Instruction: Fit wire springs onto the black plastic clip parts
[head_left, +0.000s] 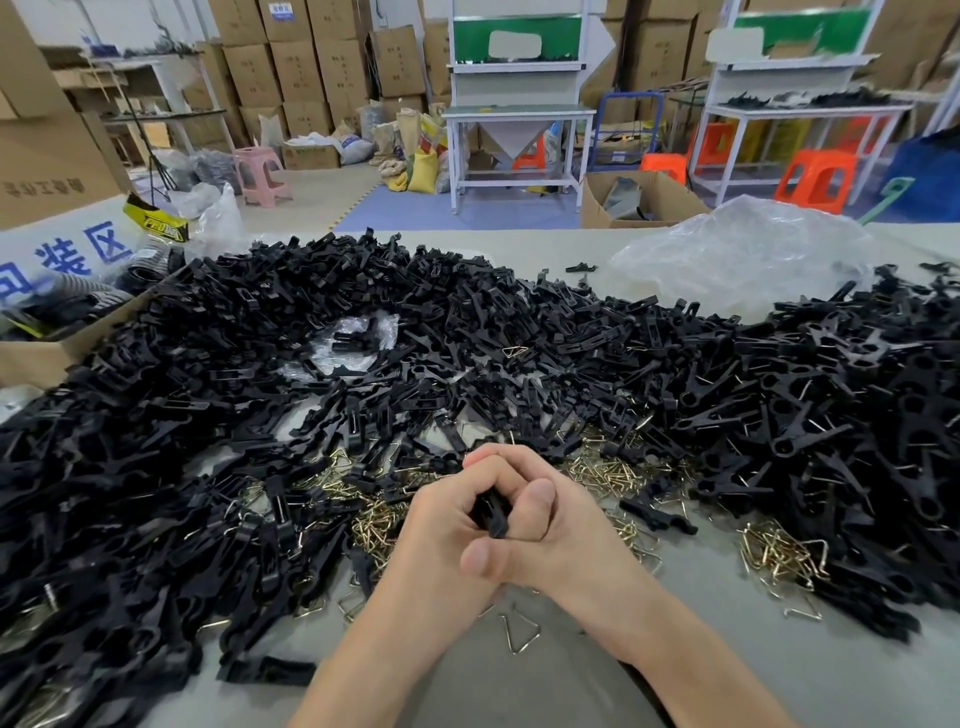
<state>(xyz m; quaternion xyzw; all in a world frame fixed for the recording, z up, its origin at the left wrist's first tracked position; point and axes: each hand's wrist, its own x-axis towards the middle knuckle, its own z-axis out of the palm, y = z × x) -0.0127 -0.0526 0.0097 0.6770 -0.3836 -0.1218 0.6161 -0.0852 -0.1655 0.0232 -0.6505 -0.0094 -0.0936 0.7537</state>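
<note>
Both hands meet low in the middle of the view. The left hand (441, 525) and right hand (571, 525) have their fingers curled together around one small black plastic clip part (493, 512), each gripping it, with the thumbs pressed in from 6 and 12 o'clock. Whether a spring sits on that part cannot be told.

Around the hands, from 9 through 12 to 3 o'clock, a broad heap of loose black plastic clip parts (467, 338) covers the grey worktop (519, 686). Brass-coloured triangular wire springs (379, 519) lie scattered just beside the hands at 9 and 2 o'clock. A single bent wire spring (519, 631) lies between the forearms at 6 o'clock.

A crumpled clear plastic bag (743, 254) rests on the worktop at 1 o'clock, and an open brown cardboard box (31, 358) sits at 10 o'clock.
</note>
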